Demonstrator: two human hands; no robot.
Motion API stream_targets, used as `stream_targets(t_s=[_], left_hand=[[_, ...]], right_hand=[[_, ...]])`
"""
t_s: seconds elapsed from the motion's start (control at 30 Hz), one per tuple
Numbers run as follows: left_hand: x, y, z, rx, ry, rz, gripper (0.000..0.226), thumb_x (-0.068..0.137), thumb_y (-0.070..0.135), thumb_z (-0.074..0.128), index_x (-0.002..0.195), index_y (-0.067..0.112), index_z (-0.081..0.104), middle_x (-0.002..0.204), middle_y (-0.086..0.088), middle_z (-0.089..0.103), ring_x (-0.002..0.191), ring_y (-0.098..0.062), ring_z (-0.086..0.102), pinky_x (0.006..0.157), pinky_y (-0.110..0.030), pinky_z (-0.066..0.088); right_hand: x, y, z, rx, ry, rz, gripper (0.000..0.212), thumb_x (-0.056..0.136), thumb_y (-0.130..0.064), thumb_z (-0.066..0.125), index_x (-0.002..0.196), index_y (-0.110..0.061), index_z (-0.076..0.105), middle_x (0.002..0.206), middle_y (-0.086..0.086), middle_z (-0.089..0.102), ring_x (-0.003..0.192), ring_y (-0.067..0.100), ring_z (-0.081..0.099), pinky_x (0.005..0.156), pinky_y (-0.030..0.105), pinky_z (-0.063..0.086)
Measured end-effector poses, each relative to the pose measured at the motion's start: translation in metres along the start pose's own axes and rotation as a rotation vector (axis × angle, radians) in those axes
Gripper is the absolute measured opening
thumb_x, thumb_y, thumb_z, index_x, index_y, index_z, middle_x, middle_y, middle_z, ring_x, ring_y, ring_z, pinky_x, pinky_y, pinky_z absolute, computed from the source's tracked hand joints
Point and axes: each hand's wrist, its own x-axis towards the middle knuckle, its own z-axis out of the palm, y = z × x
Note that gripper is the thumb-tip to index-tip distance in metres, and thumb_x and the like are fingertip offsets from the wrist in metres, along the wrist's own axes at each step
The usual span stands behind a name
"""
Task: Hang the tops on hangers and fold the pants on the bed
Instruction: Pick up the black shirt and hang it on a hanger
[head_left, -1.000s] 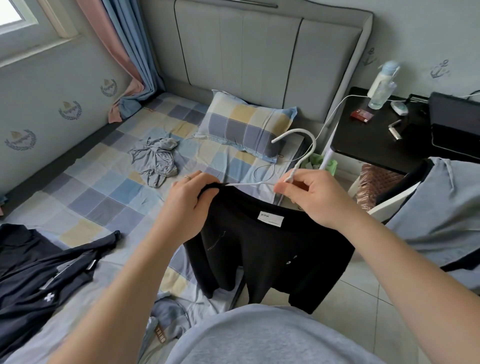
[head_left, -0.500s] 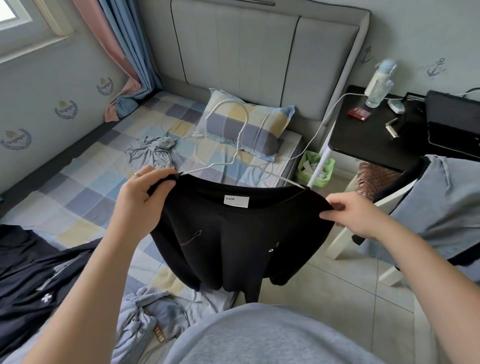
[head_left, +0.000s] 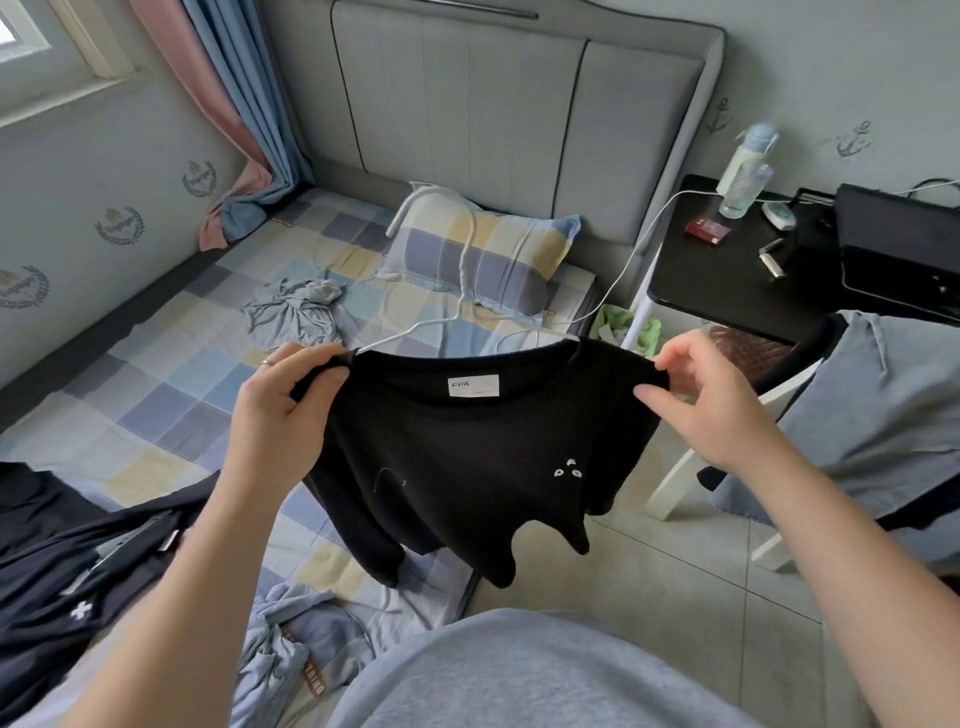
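Grey padded headboard (head_left: 519, 130) stood against a pale blue-grey wall (head_left: 805, 62) with small anchor prints. Bed (head_left: 156, 384) had a checked sheet in blue, yellow and grey, with a matching pillow (head_left: 498, 254) at the head. Window (head_left: 21, 31) at upper left let in daylight; pink and blue curtains (head_left: 218, 104) hung beside it. Black side table (head_left: 727, 280) on white legs stood right of the bed. Floor (head_left: 675, 597) was pale tile.

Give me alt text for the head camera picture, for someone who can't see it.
A left hand and a right hand hold a black top by its shoulders, spread on a white hanger, over the edge of a checked bed. A pillow and a crumpled grey garment lie on the bed behind.
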Motion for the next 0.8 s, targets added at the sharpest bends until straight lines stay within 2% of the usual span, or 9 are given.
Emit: stream_targets(t_s=[0.13, 0.27, 0.37, 0.5, 0.63, 0.77, 0.8], left_hand=[[0.002, 0.010, 0.009, -0.047, -0.063, 0.026, 0.036, 0.094, 0.004, 0.064, 0.097, 0.040, 0.067, 0.089, 0.017, 0.061, 0.087, -0.002, 0.055, 0.074, -0.011, 0.040], [0.010, 0.021, 0.022, -0.073, -0.140, 0.058, 0.043, 0.093, 0.005, 0.066, 0.094, 0.048, 0.065, 0.090, 0.009, 0.062, 0.082, -0.005, 0.054, 0.070, -0.013, 0.042], [0.019, 0.029, 0.042, -0.086, -0.224, 0.089, 0.043, 0.093, 0.007, 0.067, 0.094, 0.050, 0.066, 0.092, 0.013, 0.064, 0.088, 0.000, 0.057, 0.075, -0.007, 0.041], [0.026, 0.043, 0.085, -0.157, -0.354, 0.108, 0.045, 0.091, 0.007, 0.069, 0.090, 0.052, 0.068, 0.092, 0.018, 0.064, 0.089, 0.000, 0.060, 0.076, -0.004, 0.040], [0.027, 0.064, 0.135, -0.178, -0.521, 0.147, 0.044, 0.090, 0.012, 0.071, 0.087, 0.056, 0.069, 0.094, 0.016, 0.065, 0.092, -0.001, 0.060, 0.078, -0.007, 0.042], [0.017, 0.096, 0.190, -0.223, -0.693, 0.193, 0.041, 0.090, 0.013, 0.072, 0.088, 0.054, 0.070, 0.094, 0.018, 0.065, 0.090, 0.000, 0.060, 0.075, -0.006, 0.043], [0.013, 0.105, 0.205, -0.232, -0.726, 0.208, 0.041, 0.089, 0.013, 0.072, 0.088, 0.053, 0.070, 0.094, 0.019, 0.065, 0.090, 0.001, 0.060, 0.074, -0.005, 0.042]], right_hand=[[-0.008, -0.004, -0.001, 0.021, 0.053, -0.050, 0.027, 0.093, -0.015, 0.068, 0.095, -0.042, 0.064, 0.094, -0.019, 0.069, 0.091, 0.002, 0.066, 0.081, 0.008, 0.047], [-0.024, -0.009, -0.012, 0.027, 0.084, -0.027, 0.032, 0.091, -0.014, 0.070, 0.091, -0.046, 0.068, 0.090, -0.024, 0.071, 0.085, -0.002, 0.065, 0.075, 0.003, 0.044], [-0.044, -0.002, -0.023, 0.067, 0.078, 0.047, 0.031, 0.090, -0.013, 0.071, 0.089, -0.044, 0.070, 0.089, -0.016, 0.072, 0.083, 0.001, 0.064, 0.076, 0.007, 0.044], [-0.082, 0.016, -0.044, 0.164, 0.137, 0.228, 0.024, 0.087, -0.009, 0.073, 0.087, -0.033, 0.074, 0.087, -0.005, 0.073, 0.081, 0.005, 0.062, 0.080, 0.015, 0.044], [-0.128, 0.031, -0.072, 0.142, 0.208, 0.347, 0.025, 0.084, -0.007, 0.076, 0.074, -0.029, 0.072, 0.068, -0.006, 0.066, 0.066, 0.007, 0.054, 0.068, 0.018, 0.042], [-0.179, 0.047, -0.100, 0.148, 0.316, 0.481, 0.017, 0.083, -0.006, 0.077, 0.073, -0.017, 0.070, 0.071, 0.015, 0.065, 0.066, 0.019, 0.051, 0.069, 0.033, 0.040], [-0.192, 0.051, -0.108, 0.147, 0.339, 0.499, 0.017, 0.083, -0.006, 0.077, 0.072, -0.016, 0.068, 0.068, 0.012, 0.063, 0.065, 0.017, 0.051, 0.068, 0.032, 0.040]])
